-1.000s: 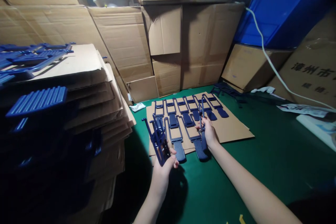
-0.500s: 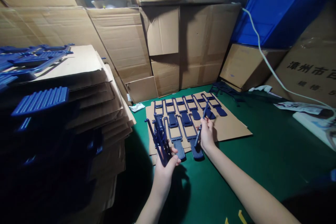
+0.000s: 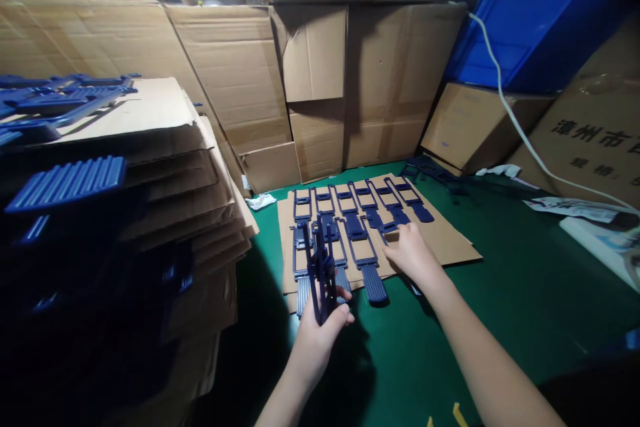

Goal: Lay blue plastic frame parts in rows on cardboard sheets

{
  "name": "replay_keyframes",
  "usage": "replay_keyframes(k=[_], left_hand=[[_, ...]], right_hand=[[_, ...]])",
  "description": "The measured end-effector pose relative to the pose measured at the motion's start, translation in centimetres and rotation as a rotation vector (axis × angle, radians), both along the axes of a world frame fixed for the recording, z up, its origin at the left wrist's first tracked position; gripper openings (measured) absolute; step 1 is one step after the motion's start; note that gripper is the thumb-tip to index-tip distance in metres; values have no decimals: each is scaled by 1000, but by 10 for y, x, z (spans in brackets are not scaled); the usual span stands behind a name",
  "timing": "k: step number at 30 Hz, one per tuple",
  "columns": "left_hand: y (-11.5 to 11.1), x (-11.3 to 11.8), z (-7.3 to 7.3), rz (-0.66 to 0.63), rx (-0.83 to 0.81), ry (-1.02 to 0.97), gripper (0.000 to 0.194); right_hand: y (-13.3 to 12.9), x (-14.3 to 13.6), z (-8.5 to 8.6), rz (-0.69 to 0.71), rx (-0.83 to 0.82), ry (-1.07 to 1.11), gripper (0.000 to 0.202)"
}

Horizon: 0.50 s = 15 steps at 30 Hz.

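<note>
Back row of blue parts (image 3: 367, 200) was full across the cardboard sheet (image 3: 450, 243); front row reached mid-sheet. Left hand (image 3: 320, 327) clamped a bundle of parts (image 3: 323, 267) upright at the front edge. Right hand (image 3: 413, 253) lay on the sheet, apparently setting one down; finger state unclear.

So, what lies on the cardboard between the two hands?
In the head view, one flat blue part lies between the left hand, holding a bundle of parts, and the right hand.

A packing storeroom — stacked cardboard boxes (image 3: 310, 80), blue crate (image 3: 540, 13).
</note>
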State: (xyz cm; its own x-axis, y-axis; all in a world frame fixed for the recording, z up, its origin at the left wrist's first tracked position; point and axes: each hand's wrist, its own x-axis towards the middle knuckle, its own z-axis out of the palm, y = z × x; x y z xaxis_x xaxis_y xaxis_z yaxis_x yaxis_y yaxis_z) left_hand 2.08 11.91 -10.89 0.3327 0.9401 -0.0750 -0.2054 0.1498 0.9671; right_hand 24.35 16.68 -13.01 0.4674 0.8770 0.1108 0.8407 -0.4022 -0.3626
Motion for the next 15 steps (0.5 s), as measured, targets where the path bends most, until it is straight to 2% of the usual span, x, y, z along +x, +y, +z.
replay_keyframes(k=[4,10,15], left_hand=[[-1,0,-1,-15,25,42,46],[-3,0,2,-35,7,62,40],[-2,3,-1,-64,-62,-20,36]], right_hand=[[2,-6,-3,6,-91,-23,35],[1,-8,-3,31,-106,15,39],[0,-8,0,12,-194,39,45]])
